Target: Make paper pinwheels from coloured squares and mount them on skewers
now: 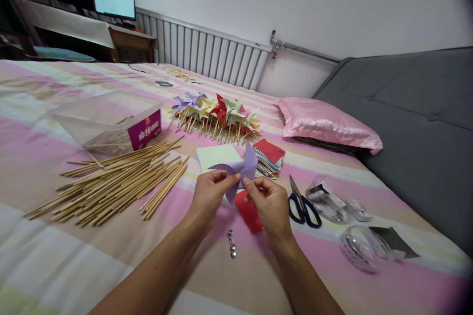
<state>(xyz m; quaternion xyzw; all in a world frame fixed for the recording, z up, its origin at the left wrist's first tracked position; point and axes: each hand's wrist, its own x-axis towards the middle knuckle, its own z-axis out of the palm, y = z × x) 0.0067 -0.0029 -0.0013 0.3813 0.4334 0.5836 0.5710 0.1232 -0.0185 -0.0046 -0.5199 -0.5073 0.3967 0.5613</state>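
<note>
Silver pins (231, 244) lie nearest; left hand (208, 197) & right hand (271, 204) pinch purple paper (238, 170), folding pinwheel tips to ctr; pinning likely next, w/ steady grip.

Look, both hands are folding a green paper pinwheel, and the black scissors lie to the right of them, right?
Not green: the head view shows the left hand and right hand folding a purple paper pinwheel. The black-handled scissors do lie to their right.
</note>
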